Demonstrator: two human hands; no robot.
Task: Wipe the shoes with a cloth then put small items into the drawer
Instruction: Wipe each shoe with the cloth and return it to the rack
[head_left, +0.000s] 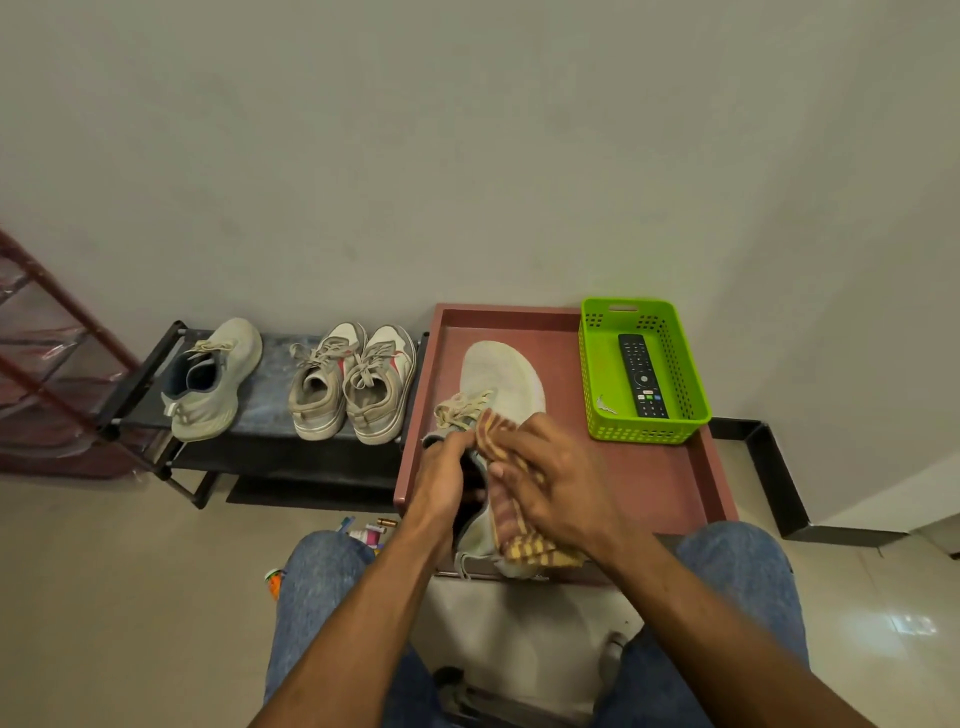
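1. Head view: a pale shoe (498, 384) lies on the reddish surface (660, 478), toe pointing far.
2. The left hand (441, 480) has its fingers curled round the shoe's collar.
3. The right hand (550, 483) presses a striped cloth (511, 514) to the shoe's right side, fingers wrapped over it.
4. Far right, a green basket (597, 374) holds a remote (641, 375).
5. Left, three shoes (322, 384) sit on a black rack (270, 415).
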